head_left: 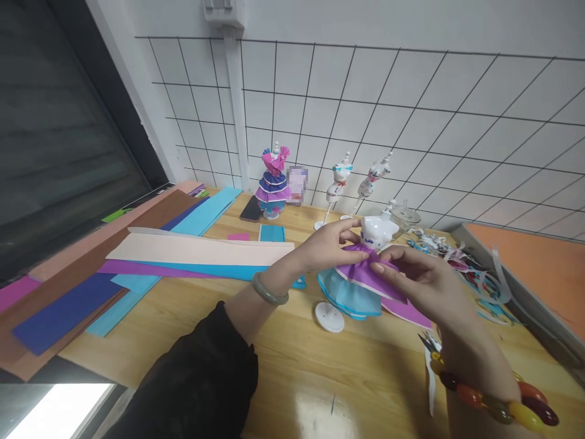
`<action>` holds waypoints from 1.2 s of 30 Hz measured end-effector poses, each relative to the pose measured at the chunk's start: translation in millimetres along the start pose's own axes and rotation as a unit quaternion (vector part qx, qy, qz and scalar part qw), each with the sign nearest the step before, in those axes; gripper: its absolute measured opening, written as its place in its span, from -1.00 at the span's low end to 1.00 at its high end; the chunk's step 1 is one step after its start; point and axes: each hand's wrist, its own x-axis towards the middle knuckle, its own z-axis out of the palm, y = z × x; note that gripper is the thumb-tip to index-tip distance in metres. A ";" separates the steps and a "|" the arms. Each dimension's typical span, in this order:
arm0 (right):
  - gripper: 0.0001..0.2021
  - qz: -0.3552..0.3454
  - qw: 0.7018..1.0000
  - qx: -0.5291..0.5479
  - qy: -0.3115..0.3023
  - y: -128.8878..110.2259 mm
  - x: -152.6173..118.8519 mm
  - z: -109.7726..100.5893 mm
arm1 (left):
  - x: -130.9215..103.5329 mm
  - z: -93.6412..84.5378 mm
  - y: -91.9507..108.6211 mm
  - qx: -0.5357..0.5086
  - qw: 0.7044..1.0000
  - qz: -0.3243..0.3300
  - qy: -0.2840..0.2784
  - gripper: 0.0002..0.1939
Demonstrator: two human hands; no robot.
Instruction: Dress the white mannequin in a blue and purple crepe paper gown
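A small white mannequin [378,229] tilts between my hands, its round white base [329,317] off to the lower left. Around its lower part hangs a light-blue ruffled skirt [350,296]. Above that, a purple crepe-paper strip [361,272] with a pale edge is gathered at the waist. My left hand [329,245] closes on the gathered purple paper at the waist's left side. On the right side, my right hand [418,277] pinches the same strip between thumb and fingers. The strip's loose end [406,310] trails down to the right.
Long coloured paper strips [201,249] cover the table's left side. Behind stand a dressed mannequin [273,183] and two barer ones [338,183], with a phone [251,209] nearby. Scissors [429,344] lie by my right wrist. Paper scraps and ribbons [484,280] clutter the right.
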 end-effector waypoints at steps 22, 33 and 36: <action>-0.83 -0.051 0.996 -0.051 0.054 8.5 -0.9 -5.0 | -0.7 2.1 -0.2 -0.026 1.000 0.002 -0.016 -0.43; -0.84 -0.065 0.990 -0.085 0.091 12.6 2.6 0.7 | -0.9 0.9 1.5 -0.009 1.000 -0.014 0.003 -0.39; -0.83 -0.055 0.992 -0.073 0.089 15.3 4.0 0.6 | -0.8 1.0 1.6 -0.012 1.000 -0.019 0.006 -0.37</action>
